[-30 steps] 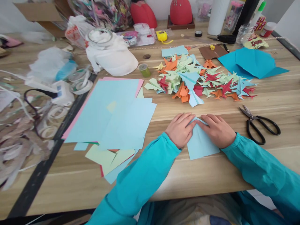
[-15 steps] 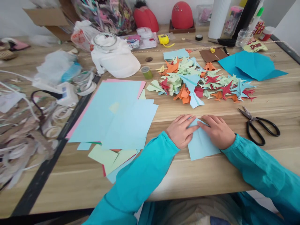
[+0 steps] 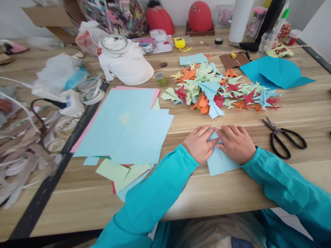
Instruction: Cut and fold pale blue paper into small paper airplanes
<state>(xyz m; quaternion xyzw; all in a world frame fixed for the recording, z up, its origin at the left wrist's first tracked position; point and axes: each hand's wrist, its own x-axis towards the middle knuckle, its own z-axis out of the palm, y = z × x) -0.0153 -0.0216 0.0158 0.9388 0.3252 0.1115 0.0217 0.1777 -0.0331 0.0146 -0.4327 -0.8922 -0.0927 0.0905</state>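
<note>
A light blue sheet of paper lies on the wooden table in front of me, its top part folded and mostly covered by my fingers. My left hand holds the sheet at its upper left edge, fingertips pressed onto the fold. On the upper right edge, my right hand is closed on the same sheet, with thumb and forefinger near the left fingertips. Both hands almost meet at the top. Beyond them spreads a heap of folded paper planes in green, orange, red and blue.
Black-handled scissors lie open at my right. Large blue and pink sheets are stacked at my left, over green paper scraps. A teal folded paper, a white cap and a yellow tape measure sit farther back.
My right hand has shifted slightly left and up along the sheet, its thumb now lower on the paper. The left hand stays almost in place.
</note>
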